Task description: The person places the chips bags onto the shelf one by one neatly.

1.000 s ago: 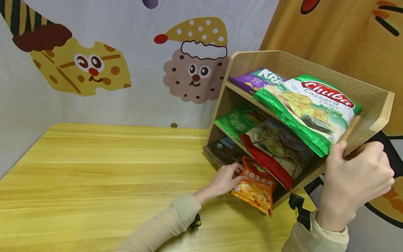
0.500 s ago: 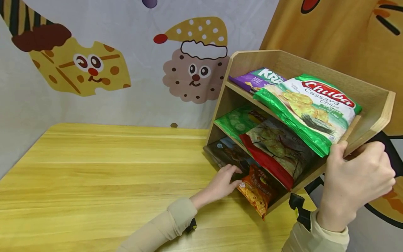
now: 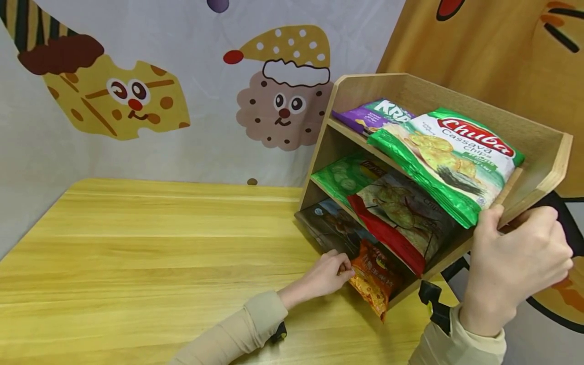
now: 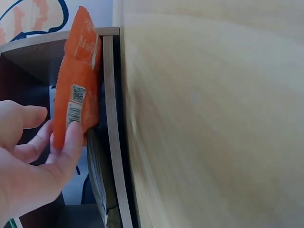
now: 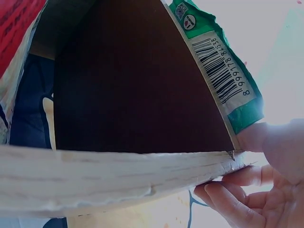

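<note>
In the head view an orange bag of corn chips (image 3: 374, 279) stands tilted in the bottom compartment of a wooden shelf rack (image 3: 543, 172), its lower corner poking out over the front. My left hand (image 3: 326, 276) pinches the bag's left edge. From the left wrist, fingertips (image 4: 73, 135) lie against the barcode side, with other fingers behind the bag. My right hand (image 3: 517, 266) grips the rack's right side panel near the top shelf, thumb beside a green Chuba cassava chips bag (image 3: 451, 157). The right wrist view has those fingers curled around the board edge (image 5: 142, 175).
A purple chip bag (image 3: 369, 119) shares the top shelf. On the middle shelf lie a green bag (image 3: 344, 175) and a red-edged chip bag (image 3: 397, 203). A dark bag (image 3: 330, 223) lies flat at the bottom left. The rack stands on a yellow wooden table (image 3: 159, 263).
The left hand held the corn chips bag, loosened its fingers as the bag turned and settled into the bottom compartment, then closed them on its left edge. The right hand stayed put.
</note>
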Available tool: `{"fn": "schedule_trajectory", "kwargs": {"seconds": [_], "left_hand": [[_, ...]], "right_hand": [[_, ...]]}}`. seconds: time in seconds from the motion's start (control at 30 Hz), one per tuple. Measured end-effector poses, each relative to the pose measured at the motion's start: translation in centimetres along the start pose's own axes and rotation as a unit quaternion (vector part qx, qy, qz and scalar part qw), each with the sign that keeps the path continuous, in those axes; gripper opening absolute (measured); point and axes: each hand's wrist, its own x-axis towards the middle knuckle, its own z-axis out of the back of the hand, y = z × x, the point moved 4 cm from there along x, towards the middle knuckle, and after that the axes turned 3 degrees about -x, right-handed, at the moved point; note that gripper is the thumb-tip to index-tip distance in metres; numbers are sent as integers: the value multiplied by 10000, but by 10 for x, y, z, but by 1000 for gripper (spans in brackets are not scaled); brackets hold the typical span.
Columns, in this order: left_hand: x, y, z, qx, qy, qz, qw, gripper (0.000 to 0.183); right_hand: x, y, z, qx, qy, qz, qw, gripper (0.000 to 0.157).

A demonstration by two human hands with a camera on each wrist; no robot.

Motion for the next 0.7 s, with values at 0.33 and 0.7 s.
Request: {"fn": "schedule_trajectory", "kwargs": {"seconds": [0.33, 0.7], "left_hand": [[7, -3, 0, -220, 48, -588, 9980, 19], [6, -9, -9, 188, 907, -818, 9923, 34]], "right_hand": [[0, 2, 1, -1, -37, 14, 10000, 46], [0, 0, 0, 11, -20, -11, 10000, 45]]}}
